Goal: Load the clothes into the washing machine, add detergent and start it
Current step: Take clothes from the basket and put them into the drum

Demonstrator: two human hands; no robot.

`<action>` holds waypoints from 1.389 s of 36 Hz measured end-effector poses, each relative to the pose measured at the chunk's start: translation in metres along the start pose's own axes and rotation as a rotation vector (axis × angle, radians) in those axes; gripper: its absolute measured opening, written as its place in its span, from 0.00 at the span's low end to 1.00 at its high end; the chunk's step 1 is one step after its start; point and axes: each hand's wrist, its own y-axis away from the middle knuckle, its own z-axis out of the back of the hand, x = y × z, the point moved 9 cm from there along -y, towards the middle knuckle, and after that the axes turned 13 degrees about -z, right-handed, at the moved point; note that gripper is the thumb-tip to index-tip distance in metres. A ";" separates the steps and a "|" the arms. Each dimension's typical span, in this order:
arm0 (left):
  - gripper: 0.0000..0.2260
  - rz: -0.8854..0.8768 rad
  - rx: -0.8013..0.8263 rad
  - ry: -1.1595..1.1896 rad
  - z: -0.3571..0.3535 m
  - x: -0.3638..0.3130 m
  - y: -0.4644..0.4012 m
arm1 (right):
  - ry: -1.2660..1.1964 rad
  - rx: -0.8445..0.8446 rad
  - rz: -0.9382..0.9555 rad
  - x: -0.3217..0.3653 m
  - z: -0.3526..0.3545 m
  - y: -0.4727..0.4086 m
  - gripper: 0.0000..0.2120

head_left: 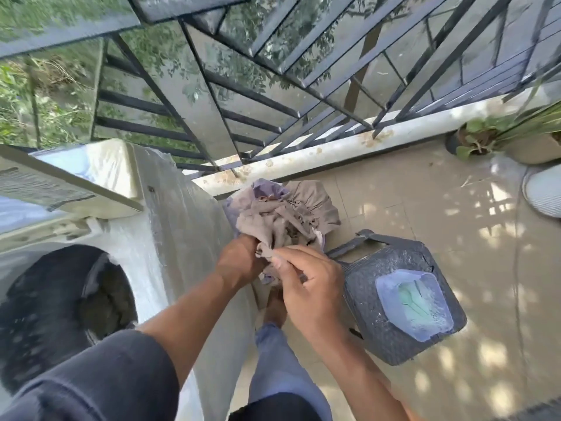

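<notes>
beside the washer, both hands are gripping the clothes bunched in a bag on the floor: left hand buried and clenching cloth, right hand pinching a fold. loose pieces are likely dangling, so they risk dropping or snagging before reaching the drum.

Clothes bundle between washing machine, left, and stool, right.

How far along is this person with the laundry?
Early on. The washing machine has its lid raised and something dark already in the drum. Both hands, left hand and right hand, are gathering the grey clothes beside it. Loading these, adding detergent and starting remain; no detergent is visible.
</notes>
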 end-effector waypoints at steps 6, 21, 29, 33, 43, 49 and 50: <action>0.26 -0.082 -0.118 0.131 0.027 -0.002 0.030 | -0.189 0.076 0.008 0.050 0.029 0.030 0.09; 0.12 -0.210 -0.110 -0.046 0.132 -0.052 0.144 | 0.052 0.375 -0.352 -0.006 0.019 0.024 0.20; 0.08 -0.359 -0.143 -0.020 0.162 -0.087 0.194 | 0.703 0.567 -0.344 -0.071 -0.027 0.009 0.41; 0.11 -0.408 -0.152 0.041 0.188 -0.105 0.222 | 0.658 0.543 -0.254 -0.058 -0.049 0.008 0.30; 0.15 -0.298 -0.186 0.139 0.234 -0.075 0.263 | 0.702 0.322 -0.249 -0.023 -0.036 -0.010 0.25; 0.06 -0.069 -0.413 0.135 0.240 -0.048 0.261 | 0.574 0.168 -0.153 0.018 0.005 -0.015 0.21; 0.12 -0.044 -0.478 0.129 0.241 -0.045 0.260 | 0.548 0.151 -0.130 0.024 0.012 -0.013 0.20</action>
